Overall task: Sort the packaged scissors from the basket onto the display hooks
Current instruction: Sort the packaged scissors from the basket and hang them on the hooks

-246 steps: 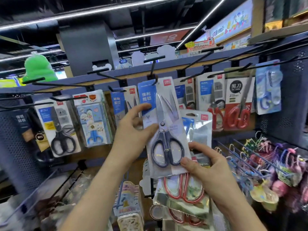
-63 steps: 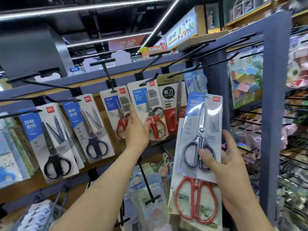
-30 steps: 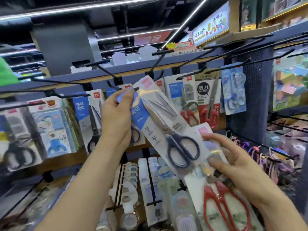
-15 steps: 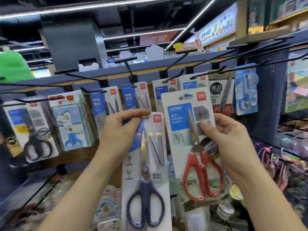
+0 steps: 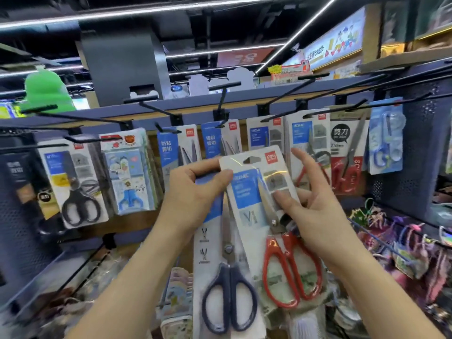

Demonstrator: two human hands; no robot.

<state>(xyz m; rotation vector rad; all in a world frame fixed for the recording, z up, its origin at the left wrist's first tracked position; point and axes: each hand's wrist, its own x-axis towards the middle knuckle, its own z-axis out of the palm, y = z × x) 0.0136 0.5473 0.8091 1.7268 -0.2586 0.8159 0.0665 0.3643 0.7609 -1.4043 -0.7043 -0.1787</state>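
Observation:
My left hand (image 5: 195,194) pinches the top of a pack of navy-handled scissors (image 5: 227,277), which hangs down in front of me. Its thumb also lies on the upper left edge of a pack of red-handled scissors (image 5: 259,206). My right hand (image 5: 315,216) grips that red-handled pack from the right, thumb across its front. The red pack overlaps the navy one. Behind both, black display hooks (image 5: 222,101) carry rows of packaged scissors (image 5: 178,148). No basket is in view.
Hanging on the rail are black-handled scissors (image 5: 73,182), children's blue scissors (image 5: 127,170), red-handled packs (image 5: 344,152) and a light-blue pack (image 5: 385,140). A dark perforated panel (image 5: 420,155) stands at the right, with colourful trinkets (image 5: 403,245) on lower hooks. More goods hang below.
Both packs have come closer together and a little lower; the red-handled pack now overlaps the navy one, and my left thumb has reached onto its edge.

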